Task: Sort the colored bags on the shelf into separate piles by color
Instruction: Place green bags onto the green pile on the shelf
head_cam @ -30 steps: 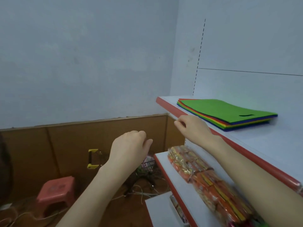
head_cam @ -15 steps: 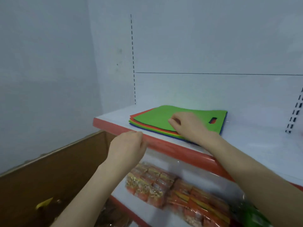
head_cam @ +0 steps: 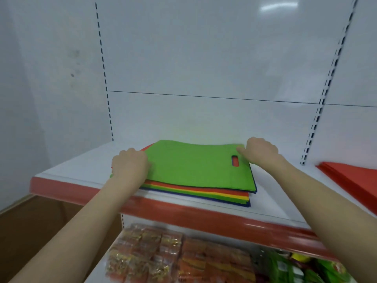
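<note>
The stack of bags (head_cam: 204, 196) lies flat on the white shelf (head_cam: 275, 193), close to the shelf's red front lip, with red, yellow, orange and blue edges showing in layers along its near side. On top of the stack sits the green bag (head_cam: 193, 166), its handle slot toward the stack's right end.

The left hand (head_cam: 129, 165) is at the stack's left edge, fingers curled down over the green bag's edge and gripping it. The right hand (head_cam: 260, 152) is at the stack's far right corner, just beyond the handle slot, with curled fingers touching the green bag's corner; I cannot tell if it actually pinches the fabric.

Well to the right of the stack, 1 red pile (head_cam: 350, 176) lies on the same shelf. Below the stack, snack packets (head_cam: 153, 254) fill the lower shelf (head_cam: 95, 272).
</note>
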Available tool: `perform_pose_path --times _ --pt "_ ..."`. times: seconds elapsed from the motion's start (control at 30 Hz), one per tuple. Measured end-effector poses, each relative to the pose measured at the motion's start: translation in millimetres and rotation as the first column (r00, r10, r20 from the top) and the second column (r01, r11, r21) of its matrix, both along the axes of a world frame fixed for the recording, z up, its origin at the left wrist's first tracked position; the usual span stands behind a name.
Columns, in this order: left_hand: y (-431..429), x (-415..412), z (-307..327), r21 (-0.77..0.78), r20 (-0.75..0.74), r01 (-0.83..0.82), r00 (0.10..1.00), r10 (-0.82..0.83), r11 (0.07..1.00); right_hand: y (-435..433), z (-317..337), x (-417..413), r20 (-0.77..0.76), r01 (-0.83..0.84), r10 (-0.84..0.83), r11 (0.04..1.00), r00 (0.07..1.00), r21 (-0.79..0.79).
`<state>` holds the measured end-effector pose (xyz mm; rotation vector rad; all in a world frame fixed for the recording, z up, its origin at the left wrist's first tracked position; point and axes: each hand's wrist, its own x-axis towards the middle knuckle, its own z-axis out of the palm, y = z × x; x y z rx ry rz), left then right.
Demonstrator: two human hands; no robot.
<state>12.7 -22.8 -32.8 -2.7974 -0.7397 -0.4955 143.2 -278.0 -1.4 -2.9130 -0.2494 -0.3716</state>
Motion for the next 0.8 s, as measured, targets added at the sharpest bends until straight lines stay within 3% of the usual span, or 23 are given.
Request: perform_pose_path --times 0.1,0.17,0.57,0.8 --pt "5.0 7.3 -3.4 -0.034 -0.008 -0.046 0.999 0.046 0.998 -0.2 -8.0 12.8 -0.131 0.007 -0.005 1.000 0.991 0.011" --pt "6.1 9.8 -3.8 -0.028 -0.024 -0.063 0.998 0.062 0.998 1.1 -11.1 15.6 -0.129 0.006 -0.006 1.000 0.992 0.004" --pt "15.8 7.3 0.0 -0.195 0.006 -0.064 0.998 0.066 0.979 7.6 -10.2 6.9 0.161 0.009 0.005 0.996 0.987 -0.089" --pt "13.4 1.6 -3.9 -0.047 0.047 -0.028 0.998 0.030 0.999 6.7 -11.3 -3.3 0.331 0.001 0.056 0.985 0.942 -0.170"
